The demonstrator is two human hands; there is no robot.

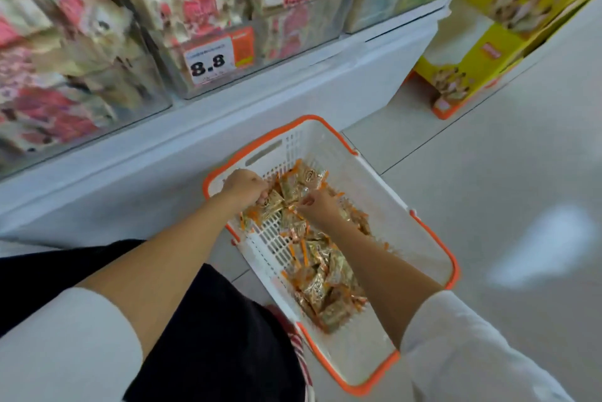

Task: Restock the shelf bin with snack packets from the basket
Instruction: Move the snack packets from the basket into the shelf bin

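1. Head view: the shelf (228, 115) runs along the far and left side of the basket, a white ledge carrying clear bins (267, 40) that stand above the basket and are packed with pink-and-cream packs. One bin front bears a price tag (213, 61) reading 8.8.
2. Floor (488, 180) lies under and to the right of the basket; yellow boxes (488, 53) stand beyond the basket's far right.
3. The basket (433, 239), white with an orange rim, sits on the floor just beside the shelf base.
4. The packets (322, 284), gold with orange ends, lie loose in the basket, heaped along its bottom from the near end to the far end.
5. The left hand (246, 186) is down at the basket's far left corner, fingers curled round a clutch of packets.
6. The right hand (317, 204), near the basket's middle, seems to pinch a packet edge; blur hides the detail.
7. Step in hand, as I judge it: gathering a handful. Next calls for lifting both hands clear of the rim without spilling, then carrying up to the matching bin; none in view shows gold packets, so which one I cannot tell.
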